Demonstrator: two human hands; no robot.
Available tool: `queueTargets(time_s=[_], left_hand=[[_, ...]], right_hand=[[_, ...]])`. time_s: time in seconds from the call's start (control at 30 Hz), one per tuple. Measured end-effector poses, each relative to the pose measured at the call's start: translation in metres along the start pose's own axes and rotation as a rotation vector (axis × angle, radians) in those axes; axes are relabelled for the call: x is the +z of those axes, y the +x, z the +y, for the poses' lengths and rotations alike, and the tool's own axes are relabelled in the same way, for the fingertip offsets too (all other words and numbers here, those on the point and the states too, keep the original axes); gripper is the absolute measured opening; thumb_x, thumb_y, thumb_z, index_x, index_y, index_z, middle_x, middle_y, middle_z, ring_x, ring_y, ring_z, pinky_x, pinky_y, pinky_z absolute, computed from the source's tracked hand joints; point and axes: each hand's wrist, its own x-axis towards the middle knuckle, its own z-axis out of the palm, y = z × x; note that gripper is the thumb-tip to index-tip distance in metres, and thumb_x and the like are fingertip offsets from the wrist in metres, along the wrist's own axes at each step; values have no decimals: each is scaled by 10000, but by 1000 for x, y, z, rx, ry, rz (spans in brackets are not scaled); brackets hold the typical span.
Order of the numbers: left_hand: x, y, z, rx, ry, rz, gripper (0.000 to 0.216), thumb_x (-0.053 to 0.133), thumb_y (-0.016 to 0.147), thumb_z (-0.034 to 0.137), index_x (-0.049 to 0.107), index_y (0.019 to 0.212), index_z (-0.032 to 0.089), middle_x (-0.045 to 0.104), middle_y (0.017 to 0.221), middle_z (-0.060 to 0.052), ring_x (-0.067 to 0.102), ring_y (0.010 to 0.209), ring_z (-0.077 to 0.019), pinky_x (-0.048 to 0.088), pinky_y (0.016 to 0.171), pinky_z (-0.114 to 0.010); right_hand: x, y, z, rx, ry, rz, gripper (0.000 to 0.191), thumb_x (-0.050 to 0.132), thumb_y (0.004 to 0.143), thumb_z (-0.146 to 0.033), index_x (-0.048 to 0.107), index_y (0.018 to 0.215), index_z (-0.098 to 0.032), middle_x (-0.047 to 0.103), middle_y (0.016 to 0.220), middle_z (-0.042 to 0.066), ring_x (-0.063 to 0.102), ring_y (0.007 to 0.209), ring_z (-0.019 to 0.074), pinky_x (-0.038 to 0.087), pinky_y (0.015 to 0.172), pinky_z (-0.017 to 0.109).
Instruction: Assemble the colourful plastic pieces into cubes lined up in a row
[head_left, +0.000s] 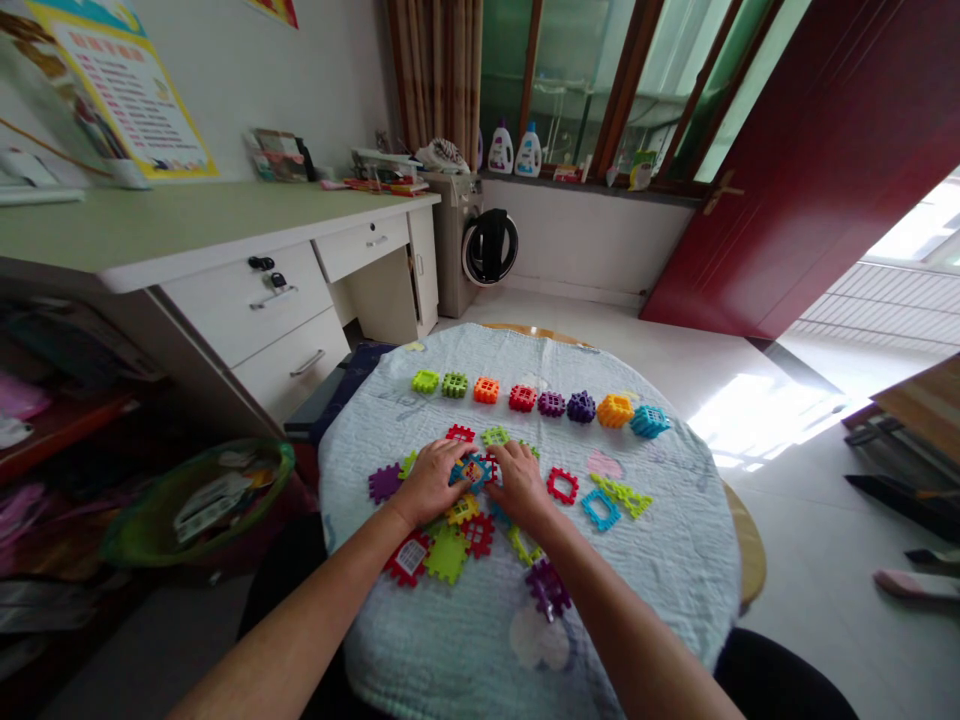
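Note:
Between my two hands is a blue interlocking tile [472, 470] with a picture on its face. My left hand [431, 482] grips its left side, thumb near and fingers at the far edge. My right hand [519, 484] closes at its right side, where part of a red piece shows by the fingertips. Around my hands lie loose toothed tiles: a purple one [385, 483], a yellow one [462, 510], a lime green one [447, 555], a red one with a pale grid [409, 558] and a dark purple one [549, 588]. My forearms hide some pieces.
A row of several assembled blocks, including a red one [523, 398] and a blue one [650, 421], stands along the far side of the cloth-covered round table [645, 620]. To the right lie a red frame [562, 472], a blue frame [590, 507] and green triangles [626, 494].

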Motion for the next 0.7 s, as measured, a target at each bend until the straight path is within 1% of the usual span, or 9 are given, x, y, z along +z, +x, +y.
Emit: queueTargets(time_s=[0.1,0.17,0.23,0.3,0.37,0.5,0.57,0.63,0.7], left_hand=[[1,0,6,2,-21,37,286,545,853,280,634,1121,234,685,1066,-67,597,1021,-234,452,943,-406],[3,0,9,-1,-48,55,270,509,865,231,648,1096,235,686,1024,-63,610,991,-219,471,913,-379],[6,0,12,-8,-60,77,266,498,863,204,658,1072,241,687,993,-55,620,971,-209,483,892,-359],[10,-1,13,-10,-58,99,255,508,860,205,655,1065,243,693,1003,-47,630,970,-206,486,897,-357],[15,0,12,-16,-51,116,256,516,863,219,637,1088,240,701,1030,-43,639,962,-207,484,906,-368],[21,-1,9,-44,20,192,326,510,864,217,577,1183,215,675,1145,-68,609,1054,-235,449,972,-417],[19,-4,6,-51,73,245,344,504,857,204,563,1196,205,647,1194,-83,568,1126,-247,421,1010,-428],[14,-9,0,-56,123,282,326,493,860,213,567,1178,208,632,1201,-86,549,1145,-247,411,1020,-423],[8,-16,-8,-70,189,304,298,484,870,241,576,1152,216,625,1199,-86,545,1145,-251,407,1017,-424]], right_hand=[[-8,0,7,-33,117,44,196,524,791,-99,616,924,-211,609,921,49,554,883,186,412,788,282],[-20,-4,14,-32,179,92,160,491,793,-84,591,828,-204,578,828,25,545,780,158,403,720,255],[-33,-12,22,-16,190,150,156,484,776,-77,567,798,-206,556,797,13,527,731,148,389,685,247],[-43,-21,31,5,153,195,163,473,767,-72,556,797,-209,543,798,11,520,726,148,381,678,247],[-50,-33,38,15,78,187,179,457,776,-69,561,807,-210,545,819,21,525,754,156,384,698,254],[-52,-54,51,21,-24,11,321,430,698,14,606,845,-211,577,903,44,548,834,167,399,758,262],[-53,-60,55,36,-1,-26,366,427,669,29,622,861,-214,586,931,45,556,862,166,407,780,261],[-55,-61,58,33,20,2,342,454,689,1,630,891,-211,598,952,51,553,901,179,412,823,281],[-55,-60,59,-13,19,15,329,505,711,-47,633,971,-203,617,1032,67,540,962,203,401,880,319]])
